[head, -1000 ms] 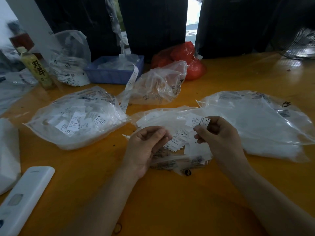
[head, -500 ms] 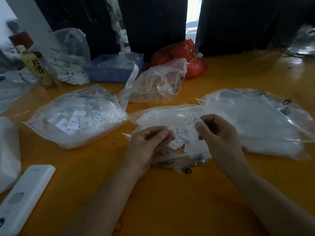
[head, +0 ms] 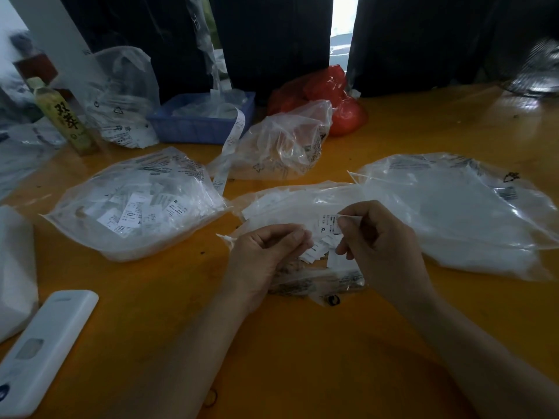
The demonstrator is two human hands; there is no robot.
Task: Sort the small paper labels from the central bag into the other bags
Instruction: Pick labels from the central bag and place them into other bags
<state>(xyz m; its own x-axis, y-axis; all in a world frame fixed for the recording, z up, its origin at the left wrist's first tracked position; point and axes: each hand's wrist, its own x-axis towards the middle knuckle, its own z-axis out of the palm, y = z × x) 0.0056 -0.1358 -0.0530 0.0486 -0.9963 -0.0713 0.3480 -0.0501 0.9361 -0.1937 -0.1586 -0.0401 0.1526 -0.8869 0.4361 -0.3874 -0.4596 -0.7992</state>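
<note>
— At six o'clock of the orange table (head: 302,358), what is held?

— A small paper label (head: 328,224) marked XL is pinched between thumb and forefinger of the right hand (head: 378,246), just above the central bag (head: 302,204). More loose labels (head: 314,252) are spilled at that bag's mouth, between both hands.

— And the left hand (head: 266,255)?

— Its fingers are curled at the bag's near edge; whether anything is gripped cannot be told.

— The other bags?

— A label-filled bag (head: 136,207) is seen at nine o'clock, a large clear bag (head: 459,213) at three, a crumpled one (head: 281,143) at twelve — all apart from the hands.
</note>
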